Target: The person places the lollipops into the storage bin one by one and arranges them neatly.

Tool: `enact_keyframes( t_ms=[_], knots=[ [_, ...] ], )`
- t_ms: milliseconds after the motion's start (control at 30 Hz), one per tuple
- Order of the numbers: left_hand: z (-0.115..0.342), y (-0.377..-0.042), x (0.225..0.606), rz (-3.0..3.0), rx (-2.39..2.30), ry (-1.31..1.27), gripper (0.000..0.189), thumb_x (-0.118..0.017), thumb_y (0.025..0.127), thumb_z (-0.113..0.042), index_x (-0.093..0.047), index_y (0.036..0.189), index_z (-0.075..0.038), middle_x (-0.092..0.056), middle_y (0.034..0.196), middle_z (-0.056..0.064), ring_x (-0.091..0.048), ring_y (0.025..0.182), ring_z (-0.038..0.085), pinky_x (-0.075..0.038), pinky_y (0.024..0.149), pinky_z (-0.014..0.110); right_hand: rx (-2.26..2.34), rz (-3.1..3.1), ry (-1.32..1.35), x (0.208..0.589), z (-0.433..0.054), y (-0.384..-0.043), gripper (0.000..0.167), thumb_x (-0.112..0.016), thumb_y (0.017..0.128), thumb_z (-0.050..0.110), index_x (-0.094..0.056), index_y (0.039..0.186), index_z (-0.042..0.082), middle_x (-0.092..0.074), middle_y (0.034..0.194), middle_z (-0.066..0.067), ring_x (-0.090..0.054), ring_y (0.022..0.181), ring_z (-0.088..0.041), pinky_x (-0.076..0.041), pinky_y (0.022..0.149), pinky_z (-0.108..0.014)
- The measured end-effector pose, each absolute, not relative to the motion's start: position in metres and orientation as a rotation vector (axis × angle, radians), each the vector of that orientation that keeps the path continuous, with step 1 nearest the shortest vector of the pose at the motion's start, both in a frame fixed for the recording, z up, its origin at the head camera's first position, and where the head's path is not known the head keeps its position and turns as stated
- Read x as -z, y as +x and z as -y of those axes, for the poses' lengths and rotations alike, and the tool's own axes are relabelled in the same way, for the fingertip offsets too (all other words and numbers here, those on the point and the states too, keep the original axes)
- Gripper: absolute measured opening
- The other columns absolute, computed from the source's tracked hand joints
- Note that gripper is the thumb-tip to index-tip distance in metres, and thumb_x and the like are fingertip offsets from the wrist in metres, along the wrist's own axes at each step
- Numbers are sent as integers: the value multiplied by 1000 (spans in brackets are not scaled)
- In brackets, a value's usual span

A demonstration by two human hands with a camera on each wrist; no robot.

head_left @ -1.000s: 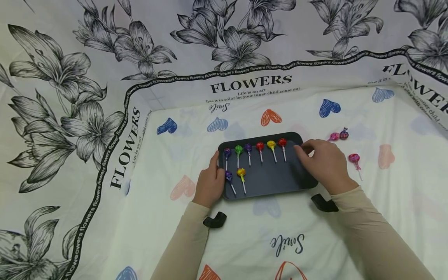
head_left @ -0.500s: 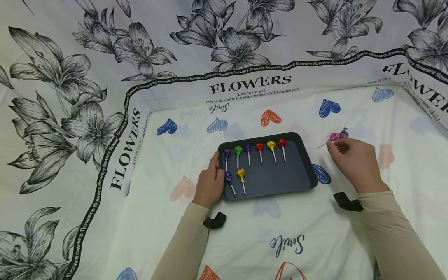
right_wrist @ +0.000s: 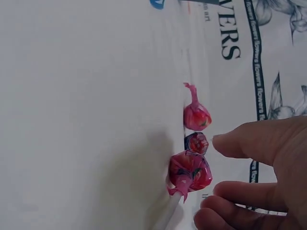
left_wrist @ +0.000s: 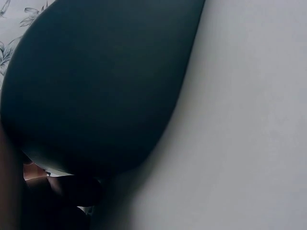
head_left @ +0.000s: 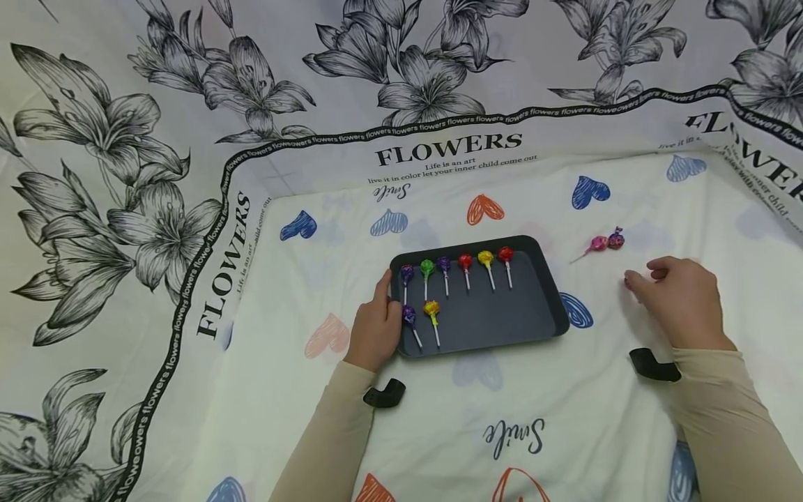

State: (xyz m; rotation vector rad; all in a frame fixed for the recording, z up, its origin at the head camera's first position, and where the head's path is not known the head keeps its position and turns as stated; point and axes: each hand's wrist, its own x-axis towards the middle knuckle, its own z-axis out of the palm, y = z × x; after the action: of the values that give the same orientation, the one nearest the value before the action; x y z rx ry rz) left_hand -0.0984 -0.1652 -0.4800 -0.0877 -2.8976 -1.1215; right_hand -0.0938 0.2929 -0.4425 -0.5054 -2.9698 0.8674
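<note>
A dark grey tray (head_left: pixel 495 314) lies on the cloth with several wrapped lollipops in it: a row along its far side, plus a purple lollipop (head_left: pixel 410 316) and a yellow lollipop (head_left: pixel 431 309) at front left. My left hand (head_left: pixel 373 338) holds the tray's left edge, thumb at the rim; the left wrist view shows mostly the tray's dark surface (left_wrist: pixel 96 86). To the tray's right, my right hand (head_left: pixel 686 300) is over a pink lollipop, largely hidden from above. In the right wrist view, thumb and fingers stand apart beside this pink lollipop (right_wrist: pixel 191 175).
Beyond the right hand, a pink lollipop (head_left: pixel 598 243) and a dark purple lollipop (head_left: pixel 616 239) lie side by side on the heart-patterned cloth (head_left: pixel 477 432). A flower-printed fabric (head_left: pixel 426 90) borders the back and left.
My right hand has moved from the tray's right edge rightward, past the pair of lollipops, to the single pink lollipop. The left hand and the tray have stayed in place.
</note>
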Motion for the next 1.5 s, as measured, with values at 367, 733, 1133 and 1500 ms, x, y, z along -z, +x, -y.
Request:
enact_keyframes(
  t_ms=[367, 733, 1133, 1500],
  knots=[
    [168, -99, 480, 2897, 1125, -103, 64, -40, 103, -22, -33, 166, -13, -46, 66, 3, -43, 57, 20, -37, 58, 37, -897, 3066, -489, 452, -296, -96, 60, -65, 99, 37, -60, 133, -12, -63, 117, -35, -53, 108, -49, -50, 79, -54],
    [168, -99, 480, 2901, 1128, -106, 65, -40, 102, -23, -32, 166, -14, -45, 66, 2, -40, 54, 19, -34, 56, 36, -936, 3025, -502, 441, -288, -101, 64, -65, 100, 44, -62, 129, -13, -70, 104, -29, -53, 103, -43, -44, 71, -41],
    [168, -99, 480, 2903, 1143, -91, 65, -40, 102, -23, -32, 166, -14, -46, 66, 3, -39, 54, 18, -34, 55, 36, -922, 2976, -410, 426, -264, -106, 61, -67, 98, 48, -70, 118, -10, -74, 96, -25, -59, 96, -39, -44, 65, -38],
    [169, -100, 480, 2901, 1138, -96, 65, -40, 102, -22, -32, 166, -14, -44, 64, 2, -38, 53, 18, -34, 56, 37, -883, 2907, -212, 417, -236, -110, 57, -71, 97, 45, -74, 113, -9, -75, 99, -28, -65, 92, -41, -45, 60, -34]
  ],
)
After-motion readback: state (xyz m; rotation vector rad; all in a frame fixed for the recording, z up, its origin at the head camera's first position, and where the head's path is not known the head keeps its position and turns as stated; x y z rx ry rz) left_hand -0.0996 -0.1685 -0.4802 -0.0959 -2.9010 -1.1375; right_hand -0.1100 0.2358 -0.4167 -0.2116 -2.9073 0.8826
